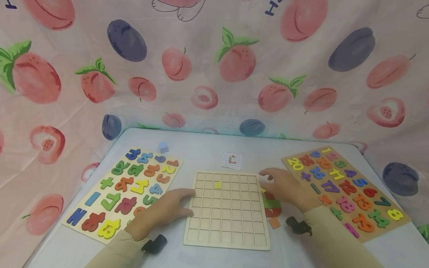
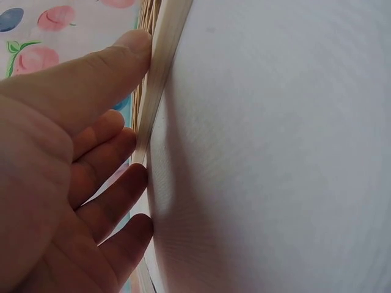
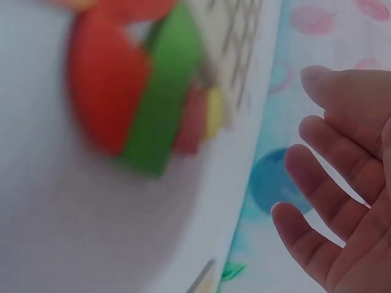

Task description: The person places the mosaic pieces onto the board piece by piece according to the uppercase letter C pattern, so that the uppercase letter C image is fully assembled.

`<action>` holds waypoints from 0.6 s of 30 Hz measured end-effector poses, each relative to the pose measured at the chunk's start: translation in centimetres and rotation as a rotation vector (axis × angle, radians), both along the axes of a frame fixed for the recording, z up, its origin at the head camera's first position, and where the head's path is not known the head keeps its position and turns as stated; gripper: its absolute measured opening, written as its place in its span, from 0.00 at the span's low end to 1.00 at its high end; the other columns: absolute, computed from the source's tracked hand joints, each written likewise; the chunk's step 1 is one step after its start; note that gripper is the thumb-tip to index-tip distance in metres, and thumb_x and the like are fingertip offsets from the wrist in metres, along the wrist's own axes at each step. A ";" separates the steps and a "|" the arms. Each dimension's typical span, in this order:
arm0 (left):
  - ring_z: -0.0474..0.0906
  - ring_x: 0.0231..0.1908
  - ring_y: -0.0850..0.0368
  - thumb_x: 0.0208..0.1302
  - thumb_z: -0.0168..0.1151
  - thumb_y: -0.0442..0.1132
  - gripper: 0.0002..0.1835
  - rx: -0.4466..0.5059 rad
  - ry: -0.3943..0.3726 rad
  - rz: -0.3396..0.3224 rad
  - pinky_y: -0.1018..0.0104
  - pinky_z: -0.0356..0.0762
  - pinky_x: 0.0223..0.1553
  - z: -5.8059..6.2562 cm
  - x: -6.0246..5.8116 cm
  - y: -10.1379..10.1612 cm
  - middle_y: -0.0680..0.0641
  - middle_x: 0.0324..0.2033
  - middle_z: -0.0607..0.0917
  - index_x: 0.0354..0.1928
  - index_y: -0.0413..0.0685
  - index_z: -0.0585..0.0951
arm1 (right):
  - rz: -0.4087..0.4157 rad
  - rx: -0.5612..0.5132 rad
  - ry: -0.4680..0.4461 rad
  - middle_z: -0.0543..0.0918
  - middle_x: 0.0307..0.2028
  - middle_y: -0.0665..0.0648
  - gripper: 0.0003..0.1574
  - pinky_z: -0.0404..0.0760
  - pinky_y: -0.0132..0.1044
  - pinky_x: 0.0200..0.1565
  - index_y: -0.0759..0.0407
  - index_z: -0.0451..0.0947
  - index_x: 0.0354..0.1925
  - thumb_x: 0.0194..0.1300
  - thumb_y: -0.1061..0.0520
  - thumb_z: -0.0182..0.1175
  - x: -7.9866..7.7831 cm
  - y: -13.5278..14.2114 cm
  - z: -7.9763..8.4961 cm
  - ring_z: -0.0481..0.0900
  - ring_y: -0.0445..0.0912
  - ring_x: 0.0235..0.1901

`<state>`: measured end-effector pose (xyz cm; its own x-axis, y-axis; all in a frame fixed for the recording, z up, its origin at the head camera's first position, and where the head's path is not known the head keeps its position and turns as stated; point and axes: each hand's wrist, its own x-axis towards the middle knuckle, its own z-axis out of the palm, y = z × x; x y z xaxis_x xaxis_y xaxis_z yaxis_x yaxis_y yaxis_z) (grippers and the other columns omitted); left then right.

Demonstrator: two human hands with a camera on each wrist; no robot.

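A pale wooden grid board [image 1: 231, 216] lies in the middle of the table, with one small yellow piece [image 1: 218, 185] in an upper-left cell. At the board's left edge my left hand [image 1: 164, 209] has its thumb and fingers spread; in the left wrist view the thumb [image 2: 122, 58] touches the wooden rim. My right hand [image 1: 285, 187] hovers beside the upper right corner, fingers loosely bent and holding nothing. Below it are a green piece [image 3: 162, 91] and a red piece [image 3: 107, 85], partly hidden by the hand in the head view. An orange square [image 1: 274, 223] lies nearby.
A board of coloured numbers [image 1: 100, 175] lies at the left, partly under the left forearm, and another number board [image 1: 395, 223] at the right. Behind the grid are a printed pattern card [image 1: 232, 160] and a light blue cube [image 1: 163, 147]. A fruit-print curtain [image 1: 207, 123] backs the table.
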<state>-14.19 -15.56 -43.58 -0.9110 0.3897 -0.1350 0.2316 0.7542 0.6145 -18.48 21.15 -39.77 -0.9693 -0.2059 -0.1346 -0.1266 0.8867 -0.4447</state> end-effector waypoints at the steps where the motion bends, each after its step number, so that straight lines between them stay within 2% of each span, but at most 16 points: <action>1: 0.66 0.69 0.44 0.59 0.74 0.42 0.33 -0.001 0.001 -0.001 0.47 0.63 0.69 0.0 0.0 0.0 0.46 0.65 0.76 0.66 0.47 0.76 | -0.015 0.001 -0.014 0.81 0.56 0.61 0.28 0.84 0.50 0.47 0.55 0.76 0.63 0.68 0.48 0.63 0.1 0.4 -0.3 0.79 0.56 0.52; 4: 0.66 0.69 0.45 0.59 0.74 0.42 0.33 -0.006 -0.004 -0.004 0.47 0.63 0.69 0.1 0.0 0.0 0.46 0.65 0.76 0.67 0.47 0.76 | -0.052 -0.006 -0.057 0.81 0.56 0.60 0.28 0.82 0.53 0.49 0.55 0.76 0.63 0.69 0.47 0.61 0.3 1.4 -1.1 0.78 0.57 0.54; 6: 0.66 0.69 0.45 0.60 0.74 0.43 0.33 -0.007 -0.009 -0.001 0.47 0.63 0.69 0.2 0.0 0.0 0.46 0.65 0.76 0.67 0.47 0.76 | -0.041 -0.008 -0.057 0.81 0.57 0.60 0.27 0.81 0.56 0.51 0.56 0.76 0.63 0.69 0.48 0.60 0.6 1.9 -1.5 0.77 0.58 0.55; 11: 0.66 0.69 0.45 0.59 0.74 0.42 0.33 -0.005 -0.015 0.010 0.47 0.64 0.69 0.2 0.1 0.1 0.46 0.65 0.76 0.66 0.47 0.76 | 0.021 0.005 -0.003 0.82 0.55 0.60 0.24 0.80 0.57 0.53 0.60 0.79 0.59 0.67 0.52 0.61 1.0 2.7 -2.0 0.78 0.58 0.54; 18: 0.66 0.69 0.46 0.59 0.74 0.43 0.32 -0.012 -0.022 0.021 0.47 0.63 0.69 0.3 0.2 0.2 0.47 0.65 0.76 0.66 0.48 0.76 | 0.033 0.021 0.017 0.82 0.56 0.63 0.24 0.77 0.58 0.56 0.62 0.79 0.58 0.67 0.53 0.62 1.1 2.9 -2.4 0.78 0.60 0.57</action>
<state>-14.00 -15.40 -43.26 -0.9158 0.3685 -0.1598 0.2018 0.7661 0.6102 -17.41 24.03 -42.18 -0.9642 -0.2351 -0.1223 -0.1635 0.8909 -0.4237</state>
